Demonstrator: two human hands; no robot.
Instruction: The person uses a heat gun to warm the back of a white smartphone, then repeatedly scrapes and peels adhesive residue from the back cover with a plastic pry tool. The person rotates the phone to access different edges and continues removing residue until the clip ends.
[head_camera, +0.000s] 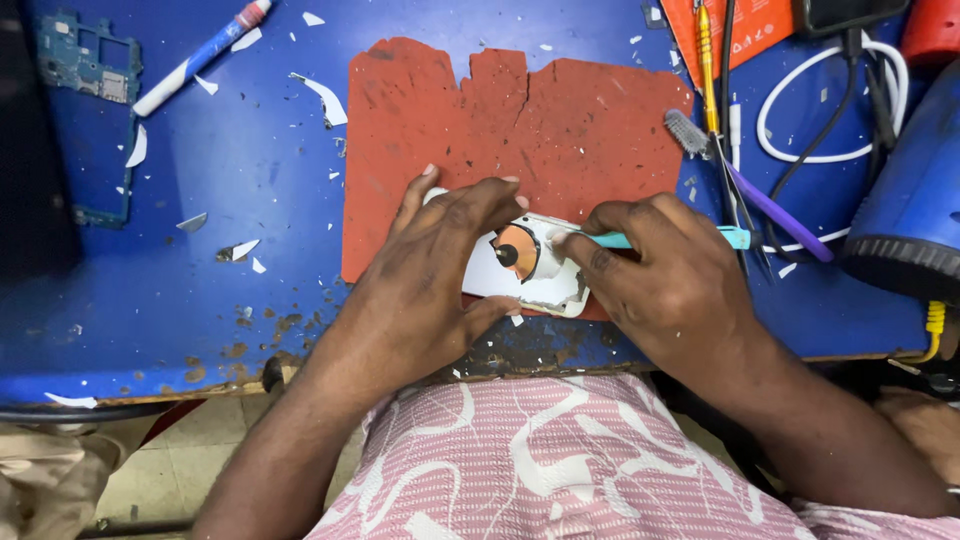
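Where a red mat (520, 130) covers the scuffed blue bench (230, 150), left hand (430, 270) clamps a white part (530, 275), right hand (670, 280) grips a teal tool (730, 237)

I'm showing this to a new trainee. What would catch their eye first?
The red mat on the blue bench stands out. At its near edge, the left hand holds down a white phone back with an orange coil, while the right hand grips a teal tool against it. A purple toothbrush lies at right.
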